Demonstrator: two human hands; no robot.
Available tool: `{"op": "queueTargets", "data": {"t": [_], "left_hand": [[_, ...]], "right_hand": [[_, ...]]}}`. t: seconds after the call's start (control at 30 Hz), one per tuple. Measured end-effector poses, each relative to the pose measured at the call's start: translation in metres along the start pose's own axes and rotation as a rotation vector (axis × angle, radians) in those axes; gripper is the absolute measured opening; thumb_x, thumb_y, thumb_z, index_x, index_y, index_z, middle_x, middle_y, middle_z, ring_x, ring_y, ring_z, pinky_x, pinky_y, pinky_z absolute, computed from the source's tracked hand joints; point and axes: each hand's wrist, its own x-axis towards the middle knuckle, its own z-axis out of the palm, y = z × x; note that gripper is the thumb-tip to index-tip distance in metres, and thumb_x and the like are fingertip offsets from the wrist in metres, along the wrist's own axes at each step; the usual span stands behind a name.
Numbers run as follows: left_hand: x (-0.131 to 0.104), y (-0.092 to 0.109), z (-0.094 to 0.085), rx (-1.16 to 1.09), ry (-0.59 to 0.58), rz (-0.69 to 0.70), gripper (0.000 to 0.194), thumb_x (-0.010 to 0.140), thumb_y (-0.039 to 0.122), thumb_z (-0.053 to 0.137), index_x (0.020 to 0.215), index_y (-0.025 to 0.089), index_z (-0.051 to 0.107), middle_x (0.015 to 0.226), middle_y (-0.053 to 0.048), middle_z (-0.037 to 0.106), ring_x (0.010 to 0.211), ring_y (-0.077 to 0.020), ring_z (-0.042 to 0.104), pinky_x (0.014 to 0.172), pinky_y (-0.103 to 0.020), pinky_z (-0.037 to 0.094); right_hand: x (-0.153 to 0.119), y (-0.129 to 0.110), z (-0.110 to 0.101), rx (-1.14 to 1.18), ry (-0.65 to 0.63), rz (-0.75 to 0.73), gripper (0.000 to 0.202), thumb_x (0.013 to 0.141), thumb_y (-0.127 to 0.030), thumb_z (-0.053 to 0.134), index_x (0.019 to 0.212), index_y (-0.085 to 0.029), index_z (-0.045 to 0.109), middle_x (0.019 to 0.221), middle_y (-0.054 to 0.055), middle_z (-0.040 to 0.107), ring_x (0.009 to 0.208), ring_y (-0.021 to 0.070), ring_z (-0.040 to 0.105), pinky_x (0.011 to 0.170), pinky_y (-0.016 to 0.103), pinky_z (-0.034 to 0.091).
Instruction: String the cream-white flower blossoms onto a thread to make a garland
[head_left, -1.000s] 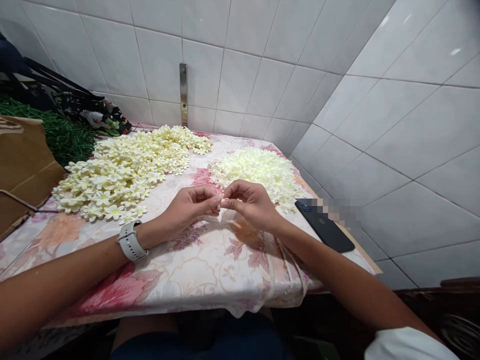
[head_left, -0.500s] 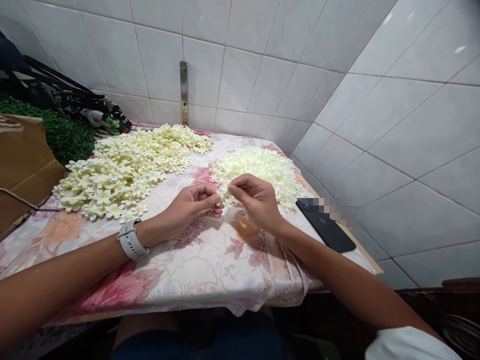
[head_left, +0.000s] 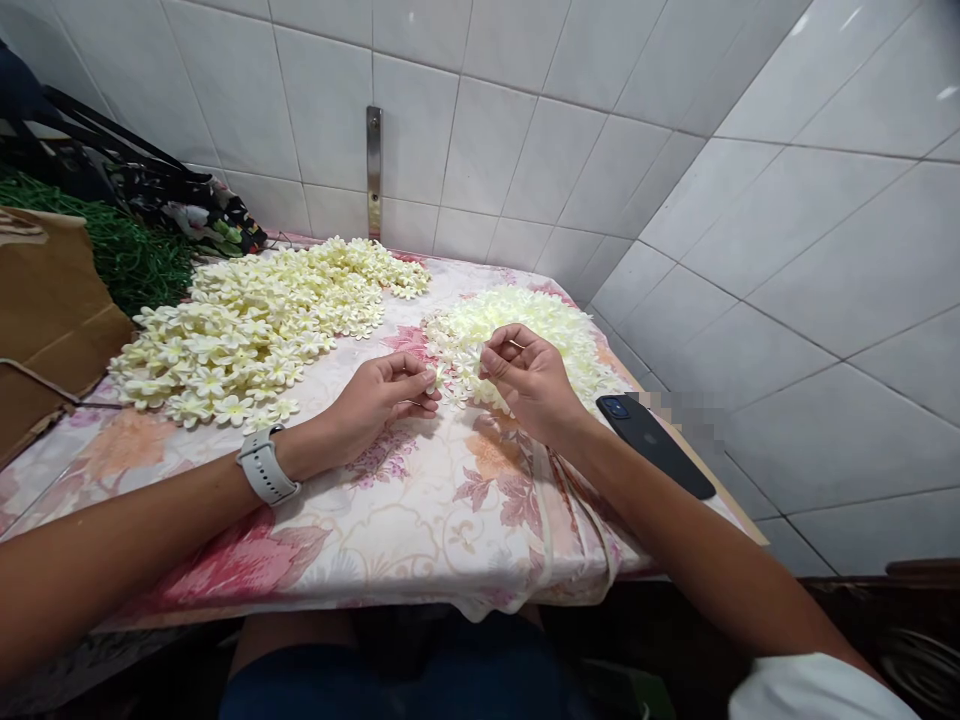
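Observation:
My left hand [head_left: 379, 405], with a pale watch band at the wrist, pinches a small cream artificial flower [head_left: 439, 378] between thumb and fingertips. A short gap to the right, my right hand [head_left: 534, 385] is closed in a pinch, thumb against forefinger. A small whitish bit shows at its fingertips, too little to name. Behind the right hand spreads a heap of pale, loose flower pieces [head_left: 555, 320]. Left of my hands lies a bigger pile of cream artificial flowers with yellow centres [head_left: 247, 330].
A black phone [head_left: 656, 450] lies at the table's right edge. On the left stand a torn cardboard box [head_left: 60, 310], green stringy material [head_left: 135, 250] and a dark floral bag [head_left: 199, 215]. The floral tablecloth [head_left: 375, 530] covers the table, against a tiled wall [head_left: 495, 130].
My hands have moved apart: the right one has shifted right and slightly up, away from the left. The left still pinches the flower. The view has tilted slightly.

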Motion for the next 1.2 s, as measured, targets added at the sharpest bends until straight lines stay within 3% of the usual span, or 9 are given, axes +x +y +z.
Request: {"op": "queueTargets", "data": {"t": [0.3, 0.47, 0.67, 0.8, 1.0, 1.2], "left_hand": [[-0.0015, -0.0009, 0.0006, 0.07, -0.045, 0.009, 0.032, 0.071, 0.033, 0.084, 0.077, 0.014, 0.06, 0.075, 0.001, 0.062, 0.066, -0.0107, 0.062, 0.072, -0.028, 0.053], [-0.0007, -0.0011, 0.0003, 0.079, -0.048, 0.002, 0.033, 0.071, 0.035, 0.084, 0.078, 0.014, 0.06, 0.075, 0.001, 0.062, 0.066, -0.0105, 0.062, 0.072, -0.028, 0.053], [-0.0005, -0.0012, -0.0009, 0.078, -0.052, -0.004, 0.032, 0.071, 0.035, 0.084, 0.078, 0.015, 0.06, 0.075, 0.001, 0.062, 0.066, -0.0111, 0.063, 0.071, -0.029, 0.054], [-0.0002, -0.0014, -0.0013, 0.071, -0.049, -0.013, 0.033, 0.07, 0.034, 0.085, 0.078, 0.014, 0.06, 0.073, 0.001, 0.062, 0.067, -0.0114, 0.064, 0.071, -0.029, 0.054], [0.0001, -0.0018, -0.0005, 0.052, -0.049, -0.019, 0.033, 0.068, 0.033, 0.086, 0.078, 0.014, 0.061, 0.072, 0.001, 0.063, 0.066, -0.011, 0.063, 0.069, -0.027, 0.054], [-0.0002, -0.0001, 0.0002, 0.075, -0.035, -0.03, 0.028, 0.07, 0.03, 0.082, 0.076, 0.015, 0.06, 0.071, 0.001, 0.062, 0.066, -0.0115, 0.063, 0.069, -0.027, 0.054]], "right_hand": [[0.0005, -0.0043, 0.0025, 0.032, -0.036, 0.064, 0.045, 0.064, -0.047, 0.089, 0.085, -0.023, 0.058, 0.075, -0.005, 0.048, 0.065, 0.0083, 0.044, 0.062, 0.022, 0.049], [-0.0003, -0.005, 0.0017, 0.045, -0.085, 0.083, 0.05, 0.056, -0.039, 0.095, 0.092, -0.022, 0.065, 0.073, -0.005, 0.051, 0.065, 0.0078, 0.049, 0.067, 0.023, 0.051], [-0.0002, -0.0039, 0.0002, -0.007, -0.087, 0.079, 0.049, 0.05, -0.034, 0.097, 0.086, -0.022, 0.065, 0.073, -0.004, 0.056, 0.071, 0.0095, 0.056, 0.069, 0.024, 0.053], [0.001, -0.0022, -0.0029, -0.057, -0.052, 0.051, 0.051, 0.045, -0.032, 0.099, 0.082, -0.021, 0.066, 0.065, -0.007, 0.051, 0.06, 0.0064, 0.05, 0.061, 0.022, 0.051], [-0.0035, -0.0067, -0.001, -0.072, -0.071, -0.006, 0.048, 0.046, -0.029, 0.099, 0.076, -0.02, 0.062, 0.06, -0.008, 0.05, 0.054, 0.0055, 0.045, 0.053, 0.02, 0.047], [-0.0041, -0.0061, -0.0003, -0.101, -0.082, 0.034, 0.048, 0.045, -0.028, 0.099, 0.079, -0.019, 0.065, 0.068, -0.005, 0.057, 0.061, 0.0072, 0.052, 0.055, 0.021, 0.048]]}}
